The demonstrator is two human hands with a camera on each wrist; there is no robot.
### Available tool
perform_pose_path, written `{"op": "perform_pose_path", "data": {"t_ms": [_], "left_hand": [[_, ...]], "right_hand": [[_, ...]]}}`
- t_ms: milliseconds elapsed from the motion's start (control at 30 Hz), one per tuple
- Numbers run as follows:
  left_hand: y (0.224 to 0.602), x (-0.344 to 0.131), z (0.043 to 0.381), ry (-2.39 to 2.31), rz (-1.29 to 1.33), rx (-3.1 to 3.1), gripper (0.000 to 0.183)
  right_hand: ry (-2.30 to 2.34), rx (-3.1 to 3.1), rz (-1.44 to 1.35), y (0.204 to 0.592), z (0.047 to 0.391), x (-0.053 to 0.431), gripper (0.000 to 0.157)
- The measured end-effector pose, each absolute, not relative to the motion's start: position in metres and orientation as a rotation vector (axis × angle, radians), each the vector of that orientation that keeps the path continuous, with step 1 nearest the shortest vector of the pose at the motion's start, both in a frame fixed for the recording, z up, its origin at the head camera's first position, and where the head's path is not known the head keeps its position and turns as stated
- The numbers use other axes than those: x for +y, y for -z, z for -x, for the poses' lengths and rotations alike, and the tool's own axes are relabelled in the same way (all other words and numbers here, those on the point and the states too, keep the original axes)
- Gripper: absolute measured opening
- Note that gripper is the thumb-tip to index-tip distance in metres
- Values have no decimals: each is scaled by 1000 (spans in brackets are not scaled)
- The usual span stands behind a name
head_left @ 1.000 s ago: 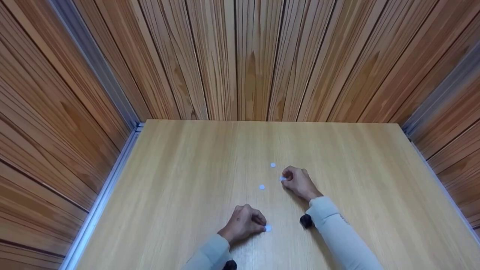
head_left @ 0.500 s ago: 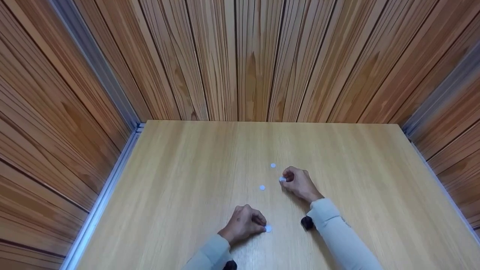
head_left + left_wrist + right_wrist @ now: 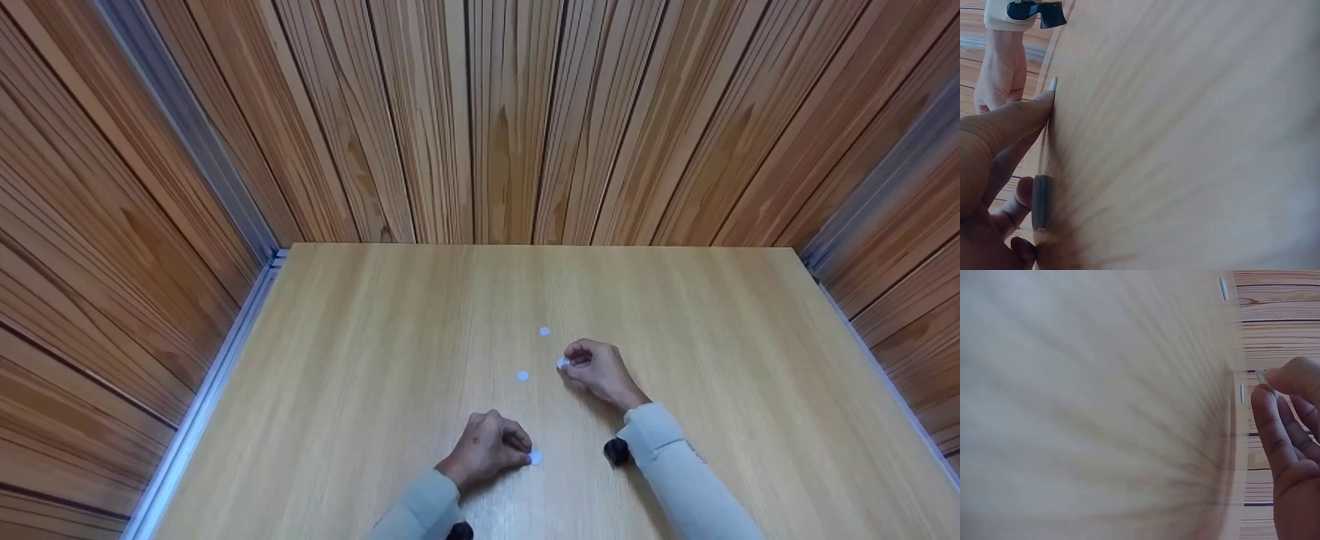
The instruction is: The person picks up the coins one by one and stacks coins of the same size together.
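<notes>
Small white discs are about both hands on the pale wooden table. My right hand (image 3: 604, 371) pinches one white disc (image 3: 1261, 377) between thumb and finger, just over the tabletop, its edge showing in the right wrist view. Nearer the front, my left hand (image 3: 487, 446) has thumb and fingers curled at another white disc (image 3: 537, 457), which sticks out past the thumb tip. In the left wrist view a grey, thick-edged piece (image 3: 1040, 202) lies beside the curled fingertips. Two more discs lie flat: a far one (image 3: 545, 331) and a middle one (image 3: 523, 376), left of the right hand.
The wooden table (image 3: 360, 315) reaches back to a plank wall (image 3: 480, 127). Metal rails (image 3: 202, 397) run along its sides. A black wrist camera (image 3: 616, 451) sits at the right cuff, another (image 3: 460, 531) at the left cuff.
My right hand has drawn slightly toward me, with the disc in its pinch moving a little the same way and left. The left hand and the two loose discs have stayed in place.
</notes>
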State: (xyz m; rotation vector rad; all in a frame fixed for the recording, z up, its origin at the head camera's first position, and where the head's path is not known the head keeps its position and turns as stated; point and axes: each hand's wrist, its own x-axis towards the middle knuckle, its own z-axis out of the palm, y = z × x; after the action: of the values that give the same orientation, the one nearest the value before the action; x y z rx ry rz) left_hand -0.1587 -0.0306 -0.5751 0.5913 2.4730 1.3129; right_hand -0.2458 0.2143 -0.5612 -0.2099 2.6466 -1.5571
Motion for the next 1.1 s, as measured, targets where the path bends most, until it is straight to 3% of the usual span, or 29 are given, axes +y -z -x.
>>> {"op": "perform_pose_path", "data": {"t_ms": [1100], "left_hand": [[572,-31,159,-1281,-549,2449,14]], "right_hand": [[1659,2514,454,558,185,217,12]]}}
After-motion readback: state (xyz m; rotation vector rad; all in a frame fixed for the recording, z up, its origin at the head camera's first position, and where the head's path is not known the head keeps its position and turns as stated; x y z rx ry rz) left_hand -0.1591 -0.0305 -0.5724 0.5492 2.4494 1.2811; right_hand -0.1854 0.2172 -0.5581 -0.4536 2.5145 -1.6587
